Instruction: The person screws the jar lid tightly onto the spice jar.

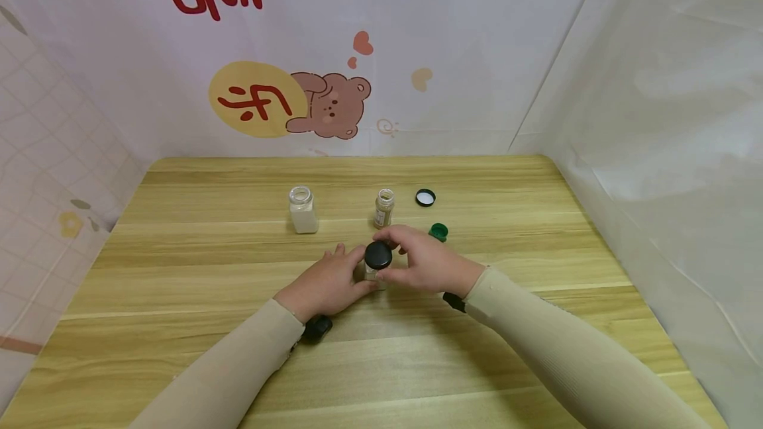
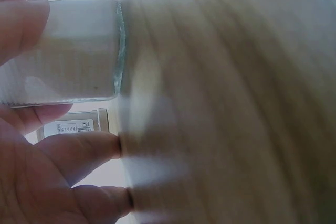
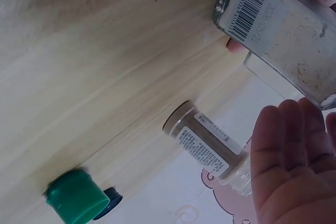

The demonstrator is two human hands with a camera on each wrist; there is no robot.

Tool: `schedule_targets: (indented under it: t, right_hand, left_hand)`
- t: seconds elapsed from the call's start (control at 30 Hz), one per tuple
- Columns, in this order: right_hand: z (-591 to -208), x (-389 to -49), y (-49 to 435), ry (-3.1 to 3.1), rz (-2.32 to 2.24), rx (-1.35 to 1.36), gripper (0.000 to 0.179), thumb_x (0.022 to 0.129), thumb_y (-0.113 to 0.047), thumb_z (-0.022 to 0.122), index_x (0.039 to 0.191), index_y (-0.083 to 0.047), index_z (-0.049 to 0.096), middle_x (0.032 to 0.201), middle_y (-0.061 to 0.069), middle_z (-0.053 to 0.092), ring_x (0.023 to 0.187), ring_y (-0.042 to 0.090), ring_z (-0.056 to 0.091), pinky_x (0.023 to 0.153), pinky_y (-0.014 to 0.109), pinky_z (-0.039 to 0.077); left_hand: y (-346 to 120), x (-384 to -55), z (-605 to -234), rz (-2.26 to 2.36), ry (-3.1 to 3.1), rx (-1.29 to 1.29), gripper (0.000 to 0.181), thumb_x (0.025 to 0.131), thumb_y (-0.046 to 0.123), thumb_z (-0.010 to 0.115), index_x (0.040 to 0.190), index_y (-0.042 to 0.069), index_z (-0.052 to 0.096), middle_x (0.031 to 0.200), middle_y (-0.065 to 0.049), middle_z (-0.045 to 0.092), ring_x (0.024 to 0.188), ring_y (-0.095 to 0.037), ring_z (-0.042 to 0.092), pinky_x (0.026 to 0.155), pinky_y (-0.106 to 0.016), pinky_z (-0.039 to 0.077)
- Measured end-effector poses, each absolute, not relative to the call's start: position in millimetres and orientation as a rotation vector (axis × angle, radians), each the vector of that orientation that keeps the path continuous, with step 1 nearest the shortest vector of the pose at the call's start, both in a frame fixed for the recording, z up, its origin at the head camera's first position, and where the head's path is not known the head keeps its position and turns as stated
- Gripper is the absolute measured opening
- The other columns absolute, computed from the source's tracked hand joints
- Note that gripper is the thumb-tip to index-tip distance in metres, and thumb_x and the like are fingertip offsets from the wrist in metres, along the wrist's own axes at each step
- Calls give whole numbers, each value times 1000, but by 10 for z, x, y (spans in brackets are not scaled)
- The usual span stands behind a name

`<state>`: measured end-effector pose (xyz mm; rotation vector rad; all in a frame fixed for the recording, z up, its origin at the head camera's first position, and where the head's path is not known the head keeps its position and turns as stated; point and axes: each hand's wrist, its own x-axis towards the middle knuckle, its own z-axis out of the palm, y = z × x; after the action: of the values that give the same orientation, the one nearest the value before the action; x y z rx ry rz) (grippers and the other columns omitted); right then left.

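“White hangings, one printed with a bear, border your pale wooden table. Where's the glass jar?”

“Upright between my left grip and my right grip.”

“And what does each of them hold?”

“With the left, I clasp its sides between thumb and fingers. With the right, I pinch its black lid, thumb and fingers curved round the rim.”

“And farther out?”

“Just past my right grip stands an uncapped bottle of brown powder. To its right sit a green cap and, farther back, an upturned lid. Farther left stands a second jar, uncapped.”
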<state>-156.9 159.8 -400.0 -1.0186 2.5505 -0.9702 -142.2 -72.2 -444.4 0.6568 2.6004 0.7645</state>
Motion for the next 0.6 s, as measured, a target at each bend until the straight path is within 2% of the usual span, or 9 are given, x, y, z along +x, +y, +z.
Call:
schedule_targets:
  t: [0.17,0.27,0.5,0.6]
  right_hand:
    - [-3994,-1564,1603,2523,-977,-1080,56,97,-16,76,148,-6,54,136,9,65,120,20,65,108,48,54]
    - [-3996,-1560,1599,2526,-983,-1097,49,97,-13,75,143,-8,57,130,6,67,116,19,66,105,48,55]
    - [-4009,-1561,1585,2539,-1004,-996,40,96,-20,79,130,-10,60,117,0,68,109,15,66,102,46,56]
    - [-4008,-1558,1593,2546,-997,-998,49,96,-20,79,138,-7,58,123,3,69,112,17,66,103,47,55]
  left_hand:
    - [-716,-1423,-4442,752,2603,648,64,101,54,66,152,22,47,151,-22,58,153,-57,28,125,-69,25]
    - [-716,-1422,-4440,763,2601,648,62,101,54,66,151,23,48,150,-22,59,153,-57,29,125,-70,24]
    - [-716,-1422,-4441,772,2593,642,66,101,54,66,157,27,43,153,-21,57,153,-59,28,125,-70,24]
    - [-715,-1421,-4440,759,2593,636,65,101,54,66,155,27,44,153,-21,56,153,-58,27,125,-70,24]
